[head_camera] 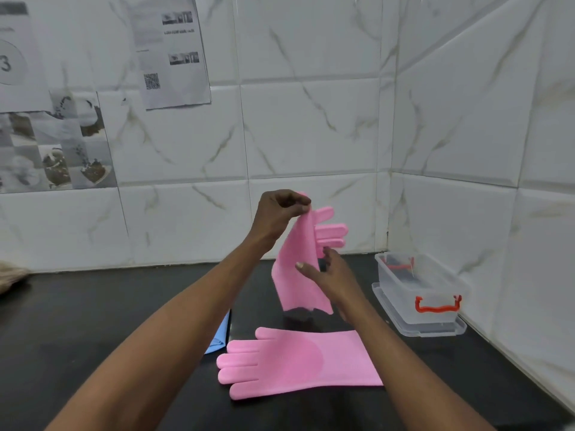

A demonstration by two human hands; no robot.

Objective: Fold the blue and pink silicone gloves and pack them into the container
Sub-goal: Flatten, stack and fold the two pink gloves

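White marble-pattern tiled walls [311, 126] meet in a corner behind a black countertop [93, 321]; printed paper sheets [174, 51] are stuck on the wall at upper left.

Left hand [280, 213]: raised above the counter, thumb and fingertips pinched together on the top edge of a pink silicone glove [295, 269]. Glove hangs approx. vertical, cuff end down, its finger section pointing right behind the hand.

Right hand [329, 275]: against the hanging glove's right edge at mid-height, thumb on the front face, fingers loosely spread; whether they clamp the material from behind cannot be told.

Second pink silicone glove [298, 362]: lies flat on the counter below both hands, fingers pointing left, cuff to the right.

Light blue silicone glove [219, 337]: on the counter, mostly hidden by the left forearm, just left of the flat pink glove.

Clear plastic container w/ red clip handles [429, 293]: open, standing on its clear lid [413, 329], at right near the wall corner, apart from all gloves.
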